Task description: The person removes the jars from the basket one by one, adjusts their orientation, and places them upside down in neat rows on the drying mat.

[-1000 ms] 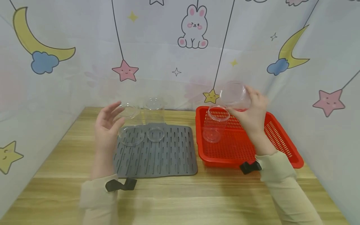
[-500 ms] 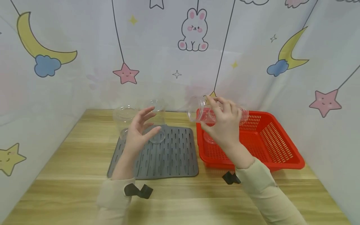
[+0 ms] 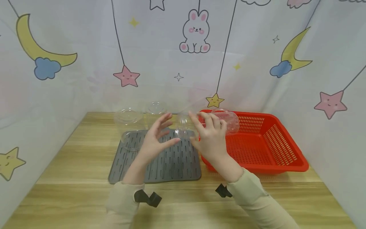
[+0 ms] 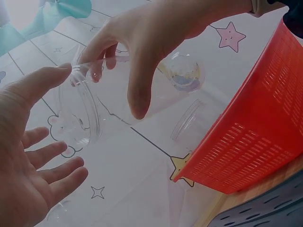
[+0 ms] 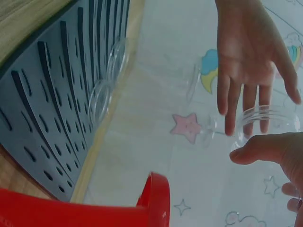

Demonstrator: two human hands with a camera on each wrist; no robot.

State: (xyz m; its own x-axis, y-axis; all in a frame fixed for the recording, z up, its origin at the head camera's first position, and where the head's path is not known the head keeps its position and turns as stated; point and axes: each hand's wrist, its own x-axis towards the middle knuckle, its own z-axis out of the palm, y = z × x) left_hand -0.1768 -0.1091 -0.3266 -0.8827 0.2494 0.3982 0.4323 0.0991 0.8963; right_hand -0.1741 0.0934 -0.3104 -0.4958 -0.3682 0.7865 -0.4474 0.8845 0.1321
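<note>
My right hand [image 3: 212, 138] holds a clear plastic cup [image 4: 111, 106] on its side, thumb and fingers around its wall. The cup's ridged rim points left, above the gap between mat and basket in the head view. My left hand [image 3: 154, 138] is beside that rim, fingers spread and thumb apart; in the left wrist view its thumb tip is right at the rim. Two more clear cups stand on the grey ridged mat [image 3: 183, 165]: a wider one [image 3: 129, 117] at left and a narrower one [image 3: 155, 108], partly hidden by my left hand.
A red perforated basket [image 3: 257, 167] stands right of the mat on the wooden table [image 3: 183, 203]. Inside its near-left part is another clear cup [image 4: 187, 120], mostly hidden behind my right hand in the head view. A patterned white curtain [image 3: 160, 47] hangs behind.
My right hand has carried the cup left from over the basket, turning it onto its side. My left hand has moved right, from beside the mat's cups towards the held cup's rim.
</note>
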